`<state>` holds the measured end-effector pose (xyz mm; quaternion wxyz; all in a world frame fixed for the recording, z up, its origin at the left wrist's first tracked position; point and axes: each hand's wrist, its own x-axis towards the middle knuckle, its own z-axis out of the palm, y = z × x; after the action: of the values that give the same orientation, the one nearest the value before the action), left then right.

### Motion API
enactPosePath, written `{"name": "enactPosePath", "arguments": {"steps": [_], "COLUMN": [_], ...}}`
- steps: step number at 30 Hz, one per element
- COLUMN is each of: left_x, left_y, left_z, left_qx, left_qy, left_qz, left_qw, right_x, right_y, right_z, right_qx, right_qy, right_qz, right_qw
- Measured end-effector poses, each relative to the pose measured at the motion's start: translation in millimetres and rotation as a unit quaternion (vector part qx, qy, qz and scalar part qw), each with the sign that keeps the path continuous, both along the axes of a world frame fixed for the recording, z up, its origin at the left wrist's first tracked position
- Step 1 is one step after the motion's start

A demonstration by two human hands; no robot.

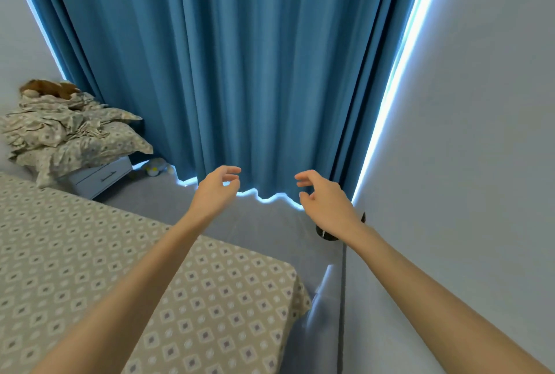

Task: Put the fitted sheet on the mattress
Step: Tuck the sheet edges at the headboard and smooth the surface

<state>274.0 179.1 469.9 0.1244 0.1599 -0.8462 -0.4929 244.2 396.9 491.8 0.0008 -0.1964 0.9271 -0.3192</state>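
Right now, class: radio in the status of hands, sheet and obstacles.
Left hand and right hand open, empty, raised. Fitted sheet covers mattress, near corner on. Nothing in the way.

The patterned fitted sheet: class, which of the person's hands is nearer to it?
Left. The left hand hovers just beyond the fitted sheet's far edge; the right hand hangs farther right, beside the wall.

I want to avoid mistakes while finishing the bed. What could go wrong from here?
1. Both hands, left and right, are raised and empty near the curtain; they might snag it.
2. The sheet covers the near corner, but the other corners are out of view; one may be loose.
3. The bedding pile overhangs the drawer unit and could slide off.
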Motion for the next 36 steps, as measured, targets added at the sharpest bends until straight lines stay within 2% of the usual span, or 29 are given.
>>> {"name": "enactPosePath", "arguments": {"steps": [3,9,14,19,23,29,36], "left_x": [-68,-158,-244,-346,-421,-477,-497], "left_y": [1,-3,-23,-52,-86,-148,-237], "left_z": [6,14,10,-4,0,2,-7], "left_qx": [0.015,0.017,0.056,0.087,0.111,0.147,0.106], "left_qy": [0.008,0.01,0.042,0.075,0.083,0.081,0.057], "left_qz": [0.033,0.053,0.084,0.127,0.172,0.27,0.389], "left_qw": [0.999,0.998,0.994,0.985,0.975,0.948,0.913], "right_x": [-80,-186,-282,-400,-486,-568,-624], "right_y": [-7,-24,-43,-84,-128,-205,-339], "right_z": [4,15,13,10,18,23,3], "right_qx": [-0.005,-0.03,-0.041,-0.066,-0.082,-0.094,-0.085], "right_qy": [-0.011,-0.009,0.004,0.014,-0.013,-0.044,-0.062], "right_qz": [0.016,0.038,0.07,0.126,0.165,0.231,0.366], "right_qw": [1.0,0.999,0.997,0.99,0.983,0.967,0.924]}}
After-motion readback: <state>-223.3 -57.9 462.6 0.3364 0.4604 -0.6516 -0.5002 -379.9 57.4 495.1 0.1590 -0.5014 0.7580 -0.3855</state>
